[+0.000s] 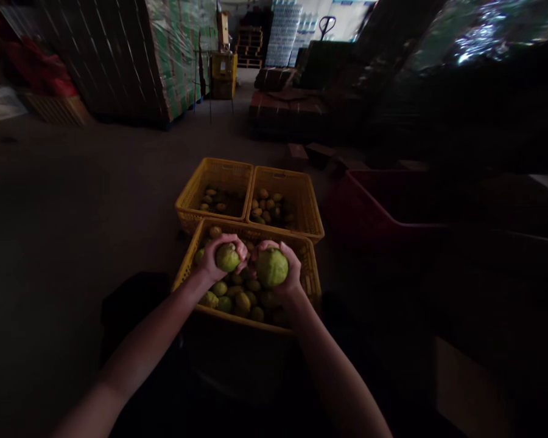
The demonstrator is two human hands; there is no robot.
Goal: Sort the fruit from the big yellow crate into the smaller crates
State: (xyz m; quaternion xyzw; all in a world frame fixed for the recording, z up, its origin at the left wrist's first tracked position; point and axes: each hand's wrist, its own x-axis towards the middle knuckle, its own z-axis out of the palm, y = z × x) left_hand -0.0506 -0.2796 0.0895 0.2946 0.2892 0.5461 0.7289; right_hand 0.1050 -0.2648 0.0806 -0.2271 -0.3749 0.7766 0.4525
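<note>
- Plainly, the fingers of the left hand are curled around a yellow-green fruit, with its rounded face turned up toward the camera.
- Likewise, the right hand is wrapped around a larger-looking green fruit, its thumb along the side and its fingers behind and above.
- The two hands are close together, side by side with a narrow gap between the held fruits, and both are over the near yellow crate.
- Bare forearms run back from the wrists toward the lower edge of the view.
- Below the hands, that crate contains a pile of loose fruit, green to yellowish; part of it is hidden by the hands and by shadow.
- Just beyond are two more yellow crates, side by side: the far left crate with a few fruits on its bottom, and the far right crate with a cluster of yellowish and green ones toward its left side.
- To the right is a red bin, its inside too dark to read.
- Farther off are a tall plastic-wrapped stack on the left, a yellow box, wooden pallets and packs of bottles.
</note>
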